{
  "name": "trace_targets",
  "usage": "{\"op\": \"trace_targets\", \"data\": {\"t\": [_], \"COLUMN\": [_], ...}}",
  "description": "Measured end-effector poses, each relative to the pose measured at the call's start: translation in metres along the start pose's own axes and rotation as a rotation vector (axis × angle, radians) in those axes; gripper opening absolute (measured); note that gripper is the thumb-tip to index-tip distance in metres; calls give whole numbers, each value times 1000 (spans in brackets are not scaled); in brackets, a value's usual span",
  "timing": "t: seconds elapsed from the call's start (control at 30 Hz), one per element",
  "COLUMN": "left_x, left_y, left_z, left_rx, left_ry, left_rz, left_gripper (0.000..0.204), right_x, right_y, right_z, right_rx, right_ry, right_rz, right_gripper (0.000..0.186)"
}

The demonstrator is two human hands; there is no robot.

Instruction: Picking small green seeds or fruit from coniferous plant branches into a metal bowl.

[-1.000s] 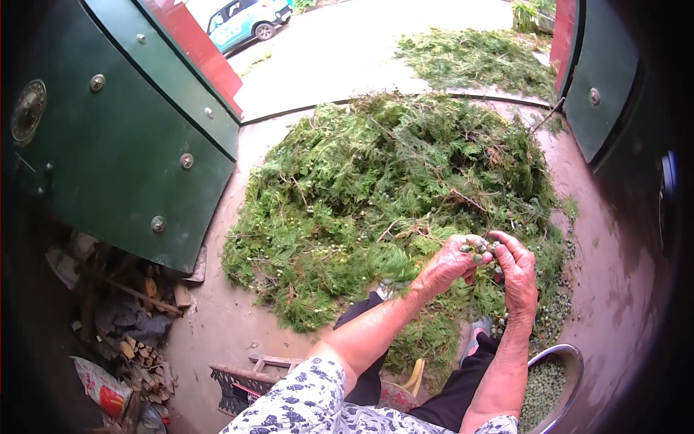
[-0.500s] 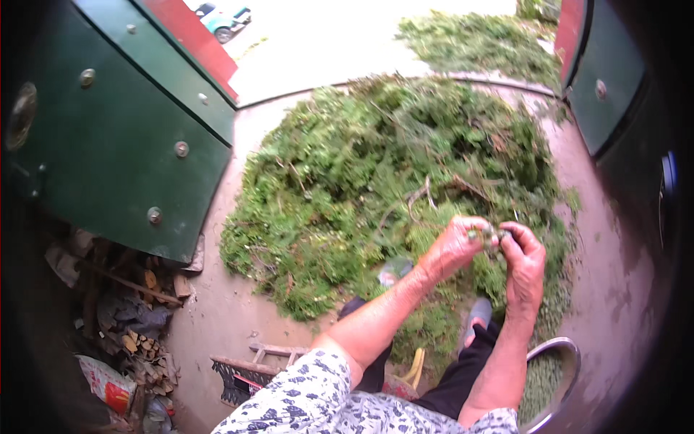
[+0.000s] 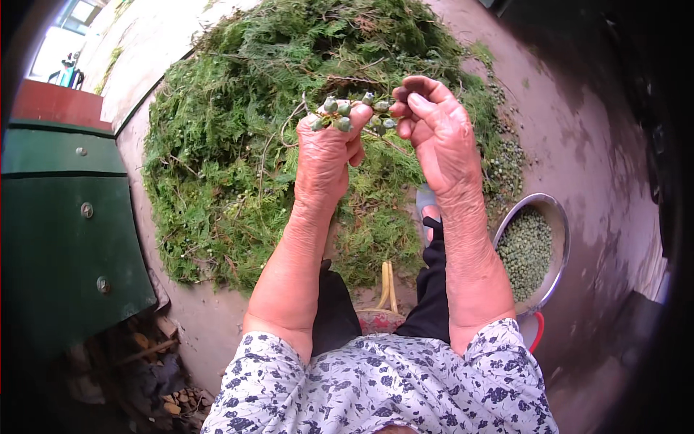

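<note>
My left hand [image 3: 329, 148] grips a sprig with several round, pale green cones [image 3: 343, 123] between thumb and fingers. Just to its right, my right hand [image 3: 434, 134] has curled fingers with the thumb near the index fingertip, beside the sprig's right end; what those fingertips hold, if anything, is hidden. Below and behind both hands spreads a heap of green conifer branches [image 3: 224, 152]. A wide metal bowl [image 3: 557, 242] filled with small green cones sits right of my right forearm, and loose cones [image 3: 502, 166] lie along the heap's right edge.
A green metal door [image 3: 61, 239] with studs and a red section stands at left, with wood scraps [image 3: 152, 354] beneath. A bright doorway lies upper left. My legs [image 3: 426, 289] straddle a yellow-handled item [image 3: 389, 286]. A red rim [image 3: 536, 329] shows below the bowl.
My view has swung right and down, so the doorway now sits upper left and the bowl shows fully. Both hands appear higher in view, and a small gap has opened between them.
</note>
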State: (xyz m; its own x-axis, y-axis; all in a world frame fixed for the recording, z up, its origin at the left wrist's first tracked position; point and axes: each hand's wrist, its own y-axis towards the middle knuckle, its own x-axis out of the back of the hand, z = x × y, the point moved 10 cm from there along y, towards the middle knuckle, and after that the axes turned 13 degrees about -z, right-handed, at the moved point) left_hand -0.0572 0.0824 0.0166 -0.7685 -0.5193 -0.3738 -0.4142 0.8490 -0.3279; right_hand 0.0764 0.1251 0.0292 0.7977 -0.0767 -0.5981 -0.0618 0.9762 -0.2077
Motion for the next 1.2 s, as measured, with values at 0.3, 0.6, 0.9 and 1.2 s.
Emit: {"op": "trace_targets", "data": {"t": [0.3,0.6,0.9,1.2], "left_x": [-11,-14,-9,-9], "left_y": [-9,-9,-1,-3], "left_z": [5,12,16,17], "left_rx": [-44,98,132,2], "left_ry": [25,-38,-241,-137], "left_rz": [116,106,87,62], "left_gripper": [17,13,14,17], "right_x": [-19,-3,-10,-16], "right_y": [-10,-10,-11,-16], "right_z": [4,-18,-31,-3], "right_rx": [225,-182,-176,272], "right_ry": [-539,-57,-14,-351], "right_rz": [125,13,44,1], "right_gripper": [16,16,37,33]}}
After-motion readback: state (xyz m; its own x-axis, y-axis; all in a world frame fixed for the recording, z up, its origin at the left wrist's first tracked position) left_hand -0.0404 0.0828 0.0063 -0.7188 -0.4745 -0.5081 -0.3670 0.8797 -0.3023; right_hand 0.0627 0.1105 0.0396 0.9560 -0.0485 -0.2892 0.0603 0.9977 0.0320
